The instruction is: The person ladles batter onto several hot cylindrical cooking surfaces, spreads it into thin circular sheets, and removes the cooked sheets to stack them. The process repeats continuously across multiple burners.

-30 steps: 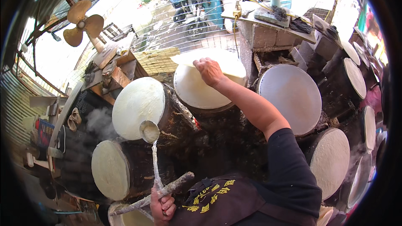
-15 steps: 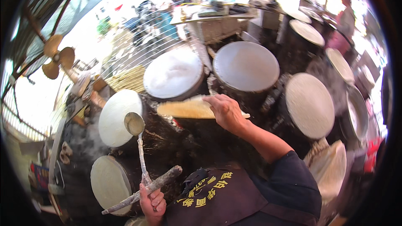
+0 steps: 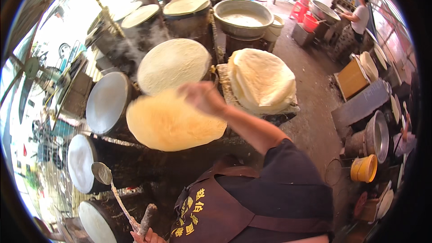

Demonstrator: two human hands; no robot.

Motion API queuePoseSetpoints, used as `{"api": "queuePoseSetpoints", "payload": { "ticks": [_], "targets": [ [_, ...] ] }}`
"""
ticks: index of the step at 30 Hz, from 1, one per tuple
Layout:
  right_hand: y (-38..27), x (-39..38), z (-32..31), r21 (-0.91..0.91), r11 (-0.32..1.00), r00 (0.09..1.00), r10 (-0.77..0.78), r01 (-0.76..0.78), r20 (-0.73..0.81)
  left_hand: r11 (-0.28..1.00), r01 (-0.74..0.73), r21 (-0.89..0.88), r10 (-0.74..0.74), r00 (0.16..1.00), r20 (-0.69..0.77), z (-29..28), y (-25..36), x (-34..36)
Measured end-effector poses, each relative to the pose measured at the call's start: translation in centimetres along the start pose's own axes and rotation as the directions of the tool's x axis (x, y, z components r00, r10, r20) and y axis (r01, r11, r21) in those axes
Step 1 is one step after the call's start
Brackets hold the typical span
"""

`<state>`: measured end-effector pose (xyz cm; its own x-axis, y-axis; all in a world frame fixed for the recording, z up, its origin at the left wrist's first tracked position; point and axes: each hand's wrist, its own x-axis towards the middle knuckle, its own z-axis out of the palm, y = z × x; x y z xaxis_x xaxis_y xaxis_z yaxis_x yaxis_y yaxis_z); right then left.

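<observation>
My right hand [image 3: 203, 99], blurred by motion, grips the upper edge of a large thin round pancake [image 3: 175, 123]. The golden pancake hangs spread out in the air, overlapping the near edge of a round griddle coated with pale batter [image 3: 175, 63]. To the right of that hand, a folded stack of pale pancakes [image 3: 261, 78] rests on a board. At the lower edge my left hand [image 3: 148, 237] is closed around a long-handled ladle [image 3: 102, 173] and a thick wooden stick [image 3: 148, 216]. The ladle's bowl is up, beside a whitish griddle [image 3: 81, 162] at the left.
Several more drum-shaped griddles stand around, including a grey one [image 3: 107, 103] and steaming ones farther back. A wide metal basin [image 3: 243, 18] holds pale liquid. Co-workers stand at the far side and far right. A yellow bucket [image 3: 363, 168] is on the floor at right.
My view has swung right, bringing the pancake stack and floor into sight. My right hand has carried the pancake along, now showing its broad face. The left hand still holds the ladle and stick.
</observation>
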<state>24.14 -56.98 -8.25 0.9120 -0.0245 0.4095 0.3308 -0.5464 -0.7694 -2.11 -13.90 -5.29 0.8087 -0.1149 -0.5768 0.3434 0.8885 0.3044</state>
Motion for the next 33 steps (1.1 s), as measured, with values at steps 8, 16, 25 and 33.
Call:
{"api": "queuePoseSetpoints", "payload": {
  "ticks": [8, 16, 25, 33],
  "targets": [
    [22.2, -9.4, -29.0, 0.799, 0.574, 0.655, 0.676, -0.180, -0.338, 0.988, 0.143, 0.050, -0.147, 0.985, 0.085, 5.8, -5.7, 5.9],
    [38.0, -21.4, -30.2, 0.663, 0.526, 0.177, 0.835, -0.533, -0.520, 0.992, 0.125, 0.026, -0.127, 0.987, 0.103, 13.5, -13.5, 8.2],
    [35.2, -21.7, -29.4, 0.111, 0.531, 0.340, 0.674, -0.840, -0.655, 0.982, 0.176, 0.074, -0.185, 0.973, 0.140, 12.6, -15.8, 8.4],
    [36.7, -18.1, -31.7, -0.653, 0.338, 0.730, 0.204, -0.678, -0.652, 0.978, 0.002, -0.209, 0.014, 0.997, 0.072, 11.9, -18.4, 4.6]
  ]
}}
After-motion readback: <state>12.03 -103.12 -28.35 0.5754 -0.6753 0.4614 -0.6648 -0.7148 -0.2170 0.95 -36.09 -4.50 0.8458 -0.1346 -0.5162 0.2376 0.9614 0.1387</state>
